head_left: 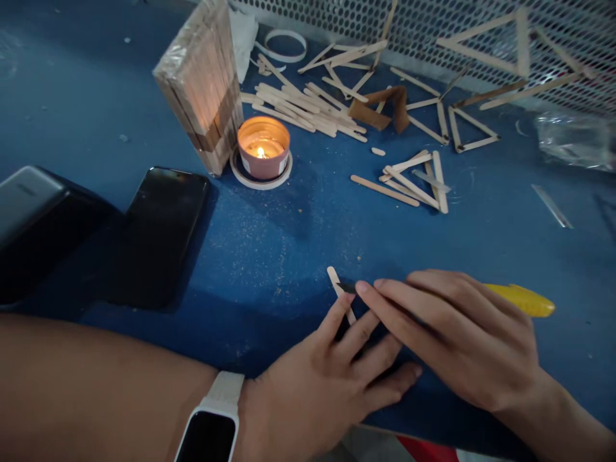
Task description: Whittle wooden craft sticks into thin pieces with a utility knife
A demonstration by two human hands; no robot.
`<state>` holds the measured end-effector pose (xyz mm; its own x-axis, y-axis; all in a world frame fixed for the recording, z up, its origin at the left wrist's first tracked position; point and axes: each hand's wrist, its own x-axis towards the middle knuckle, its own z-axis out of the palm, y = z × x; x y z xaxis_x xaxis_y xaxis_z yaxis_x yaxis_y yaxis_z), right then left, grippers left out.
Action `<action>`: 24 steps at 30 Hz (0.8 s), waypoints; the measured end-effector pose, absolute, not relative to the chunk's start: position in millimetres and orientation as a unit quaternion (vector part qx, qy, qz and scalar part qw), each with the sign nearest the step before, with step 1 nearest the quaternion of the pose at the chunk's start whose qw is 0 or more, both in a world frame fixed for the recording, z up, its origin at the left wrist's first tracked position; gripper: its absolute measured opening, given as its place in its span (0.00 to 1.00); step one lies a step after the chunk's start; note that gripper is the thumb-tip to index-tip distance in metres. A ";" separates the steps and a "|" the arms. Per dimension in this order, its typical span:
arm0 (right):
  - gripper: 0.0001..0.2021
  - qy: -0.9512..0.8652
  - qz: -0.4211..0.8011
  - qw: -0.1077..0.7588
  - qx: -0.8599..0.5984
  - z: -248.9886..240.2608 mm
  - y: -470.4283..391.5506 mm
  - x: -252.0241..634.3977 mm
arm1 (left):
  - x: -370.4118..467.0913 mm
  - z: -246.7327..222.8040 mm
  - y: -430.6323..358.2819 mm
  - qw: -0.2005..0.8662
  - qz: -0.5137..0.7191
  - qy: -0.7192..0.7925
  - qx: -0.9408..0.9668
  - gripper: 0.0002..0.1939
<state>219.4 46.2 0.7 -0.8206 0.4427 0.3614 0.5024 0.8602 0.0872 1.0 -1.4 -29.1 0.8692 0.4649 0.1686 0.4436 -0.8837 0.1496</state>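
Note:
A wooden craft stick [333, 278] lies on the blue tabletop under the fingers of my left hand [317, 378], which hold it down near the table's front edge. Part of the stick is covered by those fingers, and my left thumb is out of sight. My right hand [462, 333] grips a yellow utility knife [522, 299] like a pen. The dark blade touches or hovers just over the stick beside my left index fingertip; which of the two, I cannot tell. Most of the handle is hidden in my right palm.
A lit candle [264, 149] burns near a wrapped bundle of sticks [202, 90]. Loose sticks [308, 109], stick triangles [436, 183] and a tape roll [285, 45] lie behind. A phone [166, 237] and a dark box-shaped object [43, 224] are left. Perforated metal mesh [418, 25] borders the back.

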 end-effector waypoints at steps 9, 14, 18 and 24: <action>0.16 -0.940 0.008 0.164 -0.300 -17.8 52.4 225.1 | 0.9 -23.5 -2.2 0.031 0.069 0.226 0.971 0.28; 0.14 -0.939 0.042 0.181 -0.291 -17.3 56.3 224.4 | -2.0 -15.3 -7.9 -0.122 0.122 0.205 0.963 0.24; 0.13 -0.938 0.009 0.178 -0.296 -9.2 58.7 219.8 | -3.1 -17.0 -16.2 -0.181 0.148 0.232 0.944 0.19; 0.20 -0.921 0.097 0.087 -0.367 8.4 70.3 244.6 | -4.0 -18.3 -21.1 -0.180 0.136 0.251 0.941 0.21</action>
<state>244.6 70.3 8.4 -0.7153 0.6931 0.0892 0.6593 0.7116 -0.2429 -4.0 -21.1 -18.3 0.8373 0.4229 0.3466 0.5209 -0.8095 -0.2707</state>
